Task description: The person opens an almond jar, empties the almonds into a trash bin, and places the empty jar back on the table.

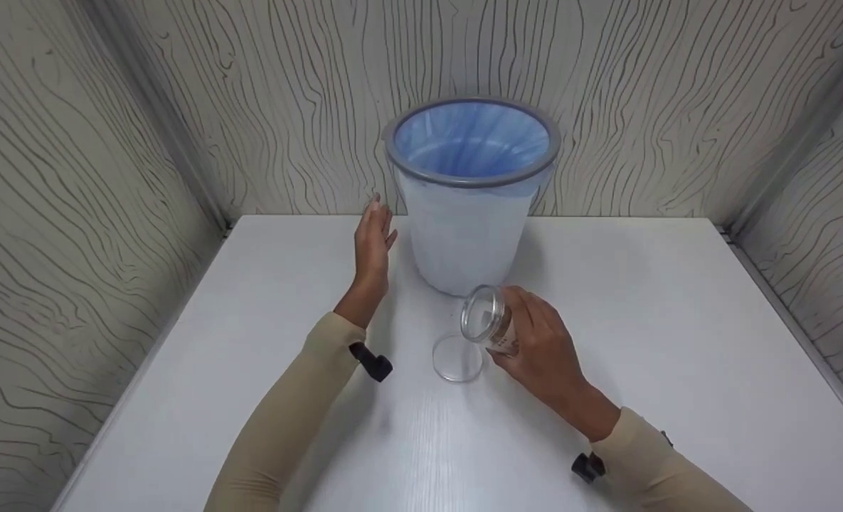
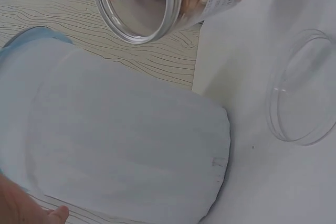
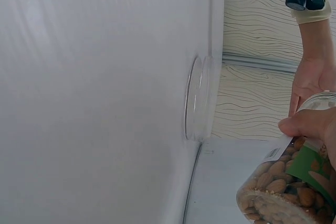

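Note:
My right hand (image 1: 542, 348) grips a clear jar of almonds (image 1: 496, 336), fingers and thumb round its side. The jar is tilted, its uncovered mouth facing left. In the right wrist view brown almonds show through its wall (image 3: 278, 182), beside a green label. Below the mouth a clear round lid (image 1: 457, 359) lies on the white table. My left hand (image 1: 373, 245) is raised at the left side of a white bin (image 1: 464, 227), fingers extended and holding nothing. Whether it touches the bin, I cannot tell.
A blue bag lines the bin, under a grey rim (image 1: 472, 181). The bin stands at the back of the white table (image 1: 642, 299). Wood-patterned panels (image 1: 307, 107) rise behind and at both sides. Black wrist cameras (image 1: 371, 361) sit on both sleeves.

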### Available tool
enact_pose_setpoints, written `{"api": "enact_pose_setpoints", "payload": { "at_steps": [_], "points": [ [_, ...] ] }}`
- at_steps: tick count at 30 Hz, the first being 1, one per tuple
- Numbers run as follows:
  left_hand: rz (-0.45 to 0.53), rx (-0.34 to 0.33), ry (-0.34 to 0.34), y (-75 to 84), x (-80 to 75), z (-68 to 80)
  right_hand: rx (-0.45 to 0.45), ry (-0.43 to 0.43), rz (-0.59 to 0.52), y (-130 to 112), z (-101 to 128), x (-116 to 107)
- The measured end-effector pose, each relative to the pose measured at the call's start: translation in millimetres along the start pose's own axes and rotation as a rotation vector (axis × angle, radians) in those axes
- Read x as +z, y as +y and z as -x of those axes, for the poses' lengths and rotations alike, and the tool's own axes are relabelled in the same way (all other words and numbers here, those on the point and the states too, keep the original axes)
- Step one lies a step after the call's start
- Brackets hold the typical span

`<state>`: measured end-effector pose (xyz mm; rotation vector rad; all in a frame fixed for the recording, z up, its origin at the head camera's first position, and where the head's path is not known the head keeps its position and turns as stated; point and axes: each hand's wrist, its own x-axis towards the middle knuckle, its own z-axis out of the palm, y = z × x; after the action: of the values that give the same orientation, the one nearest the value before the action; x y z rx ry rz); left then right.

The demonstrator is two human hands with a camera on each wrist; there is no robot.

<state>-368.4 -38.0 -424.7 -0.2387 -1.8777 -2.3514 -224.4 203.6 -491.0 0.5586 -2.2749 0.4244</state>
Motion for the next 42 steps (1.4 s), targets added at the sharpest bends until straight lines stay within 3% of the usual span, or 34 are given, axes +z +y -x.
{"api": "enact_pose_setpoints", "payload": {
  "at_steps": [11,17,28,34,42],
  "points": [
    [0.186,-0.015,0.022,19.8,1.7,-19.2,0.006,0.002,-0.017,0.2,0.3,0.3],
    [0.181,0.028,-0.007,24.2,1.7,-26.0,0.002,0.006,-0.003,2.0,3.0,1.1],
    [-0.03,0.17,0.033,34.2,6.2,-42.7,0.008,0.003,0.014,2.7,3.2,0.7],
    [-0.207,0.266,0.053,44.9,10.7,-50.4,0.012,-0.001,0.014,2.8,2.3,0.0],
    [-0.459,0.395,0.016,49.9,11.7,-61.4,0.014,-0.006,0.007,2.6,1.0,-1.0]
  ]
}}
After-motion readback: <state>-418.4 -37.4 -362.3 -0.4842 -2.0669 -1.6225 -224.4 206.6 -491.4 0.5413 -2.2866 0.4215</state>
